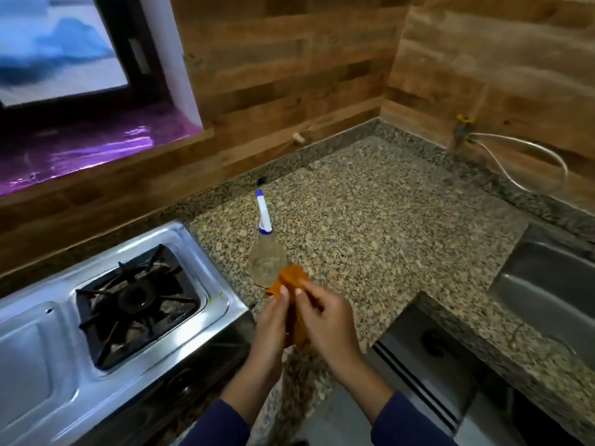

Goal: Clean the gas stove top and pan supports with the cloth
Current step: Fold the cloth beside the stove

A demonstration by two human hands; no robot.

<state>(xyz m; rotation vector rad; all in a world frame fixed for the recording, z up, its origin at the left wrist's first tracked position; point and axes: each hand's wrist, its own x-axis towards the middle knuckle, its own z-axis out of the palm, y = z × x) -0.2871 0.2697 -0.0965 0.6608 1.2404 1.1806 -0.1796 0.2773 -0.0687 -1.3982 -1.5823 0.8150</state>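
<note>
Cloth [291, 280] pinched between fingers of left hand [272, 326] and right hand [325, 320]; stove [206, 249] beside.

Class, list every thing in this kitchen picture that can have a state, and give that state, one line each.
Orange cloth: bunched, held between both hands, off the stove.
Left hand: closed on the cloth.
Right hand: closed on the cloth.
Clear spray bottle with white and blue nozzle: upright on the granite counter, untouched.
Black pan support: seated on the steel gas stove top.
Burner: no flame visible.
</note>
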